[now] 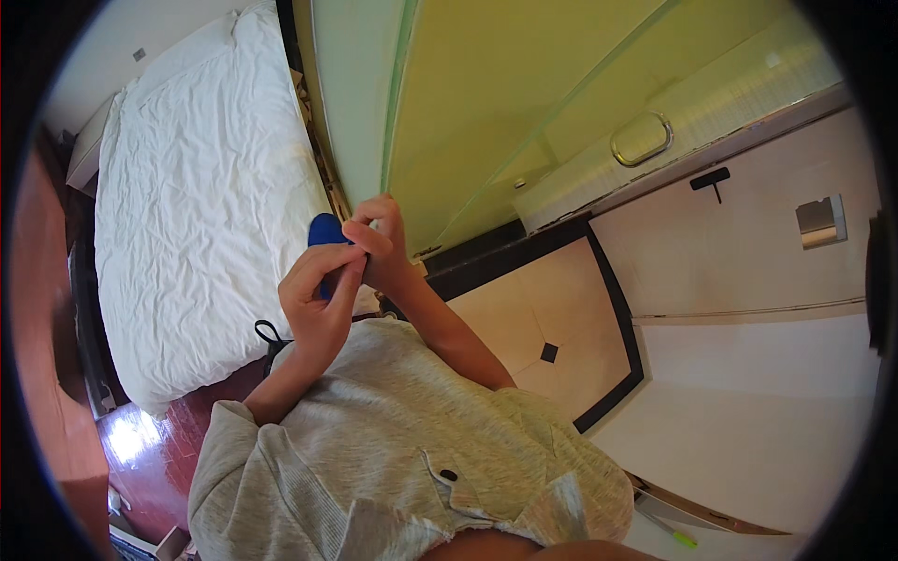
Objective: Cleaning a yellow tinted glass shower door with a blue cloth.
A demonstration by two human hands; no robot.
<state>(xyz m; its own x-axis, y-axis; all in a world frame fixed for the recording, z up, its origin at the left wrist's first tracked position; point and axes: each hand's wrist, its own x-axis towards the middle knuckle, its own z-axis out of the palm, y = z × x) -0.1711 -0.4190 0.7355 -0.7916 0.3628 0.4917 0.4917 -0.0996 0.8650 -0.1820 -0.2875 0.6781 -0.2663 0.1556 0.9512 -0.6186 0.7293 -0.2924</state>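
My left hand [317, 284] and my right hand [382, 242] are raised together before my chest, above the grey shirt [393, 414]. The left thumb and forefinger come together at the fingers of the right hand. The right hand's fingers are curled, with its thumb pointing toward the left hand. A rounded blue thing [325, 229] shows behind the hands and through the gap in the left hand. Most of it is hidden, so I cannot tell what it is or whether either hand holds it. Whatever lies between the fingertips is too small to make out.
A bed with a white duvet [203, 210] stands to the left, over a glossy red floor [158, 456]. Up and right is a yellow-green glass panel [477, 98] with a metal handle [642, 139]. Pale floor tiles [505, 308] have a dark border. A black loop [268, 331] is near my left forearm.
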